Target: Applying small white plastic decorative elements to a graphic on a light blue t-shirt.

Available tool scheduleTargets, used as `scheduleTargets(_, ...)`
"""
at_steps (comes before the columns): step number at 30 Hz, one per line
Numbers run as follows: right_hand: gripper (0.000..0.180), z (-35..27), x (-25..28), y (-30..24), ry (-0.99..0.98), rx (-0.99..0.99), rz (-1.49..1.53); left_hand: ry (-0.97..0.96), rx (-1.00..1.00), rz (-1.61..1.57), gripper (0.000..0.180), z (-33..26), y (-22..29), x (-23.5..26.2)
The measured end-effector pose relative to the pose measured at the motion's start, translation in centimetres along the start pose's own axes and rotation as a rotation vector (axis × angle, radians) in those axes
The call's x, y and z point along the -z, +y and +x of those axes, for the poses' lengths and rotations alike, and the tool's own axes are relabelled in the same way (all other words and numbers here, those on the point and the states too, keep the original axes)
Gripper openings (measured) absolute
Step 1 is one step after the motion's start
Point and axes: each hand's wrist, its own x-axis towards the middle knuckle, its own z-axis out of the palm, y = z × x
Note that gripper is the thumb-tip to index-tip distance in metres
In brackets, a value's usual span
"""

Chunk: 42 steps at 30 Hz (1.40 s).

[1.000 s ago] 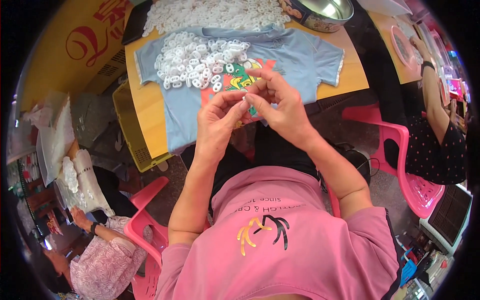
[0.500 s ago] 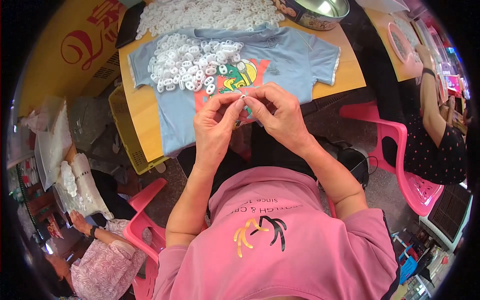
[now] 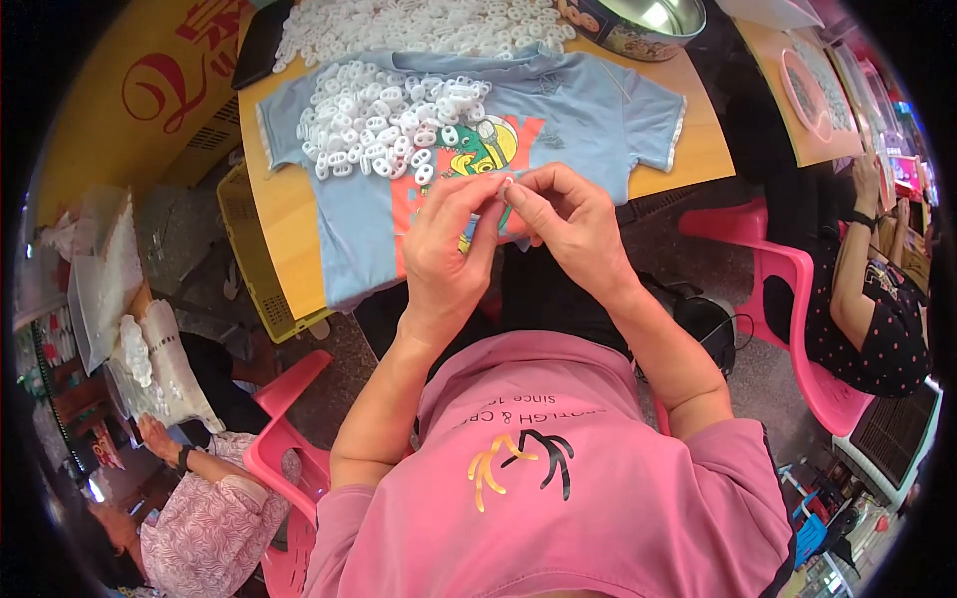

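My left hand (image 3: 449,244) and my right hand (image 3: 575,224) meet over the near edge of the table. A tiny white plastic piece (image 3: 507,183) sits pinched between the fingertips of both hands, and my fingers cover most of it. Just beyond my hands, a heap of small white two-holed oval plastic pieces (image 3: 369,120) lies on a light blue T-shirt (image 3: 588,115) spread flat, with a cartoon print on its front. A few loose ovals lie at the heap's near right side, close to my left fingers.
More white ovals (image 3: 419,28) cover the far part of the yellow table (image 3: 703,149), beside a round metal tin (image 3: 638,45) and a dark flat object (image 3: 261,45). A yellow crate (image 3: 261,259) stands at left. Co-workers sit on both sides near pink chairs (image 3: 797,329).
My hands have shifted slightly right and turned a little, with the white piece still pinched between them. The co-worker's arm at right has moved lower in the picture.
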Motion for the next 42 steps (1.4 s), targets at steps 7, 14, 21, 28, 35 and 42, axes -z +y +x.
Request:
scheduleTargets(7,0.013,0.2,-0.1,0.1,-0.059,0.1,0.064,-0.026,0.052,-0.062,0.023,-0.6,-0.9,0.3)
scheduleTargets(14,0.008,5.8,3.8,-0.7,0.079,0.413,-0.586,0.017,0.392,-0.4,0.011,-1.0,-1.1,1.1)
scheduleTargets(21,0.012,9.0,4.3,-0.4,0.018,0.509,-1.191,0.117,0.398,-0.519,0.008,-1.0,-0.8,1.1)
scheduleTargets(28,0.014,10.4,4.1,-1.5,-0.098,0.359,-1.284,0.102,0.49,-0.499,0.009,-0.9,-0.8,1.8)
scheduleTargets(35,0.016,10.3,3.9,-1.9,-0.178,0.401,-1.372,0.123,0.529,-0.609,0.014,-0.7,-1.0,2.0)
scheduleTargets(42,0.021,8.9,4.5,-1.9,-0.066,0.609,-1.055,0.116,0.654,-0.767,0.015,-0.5,-1.0,2.3)
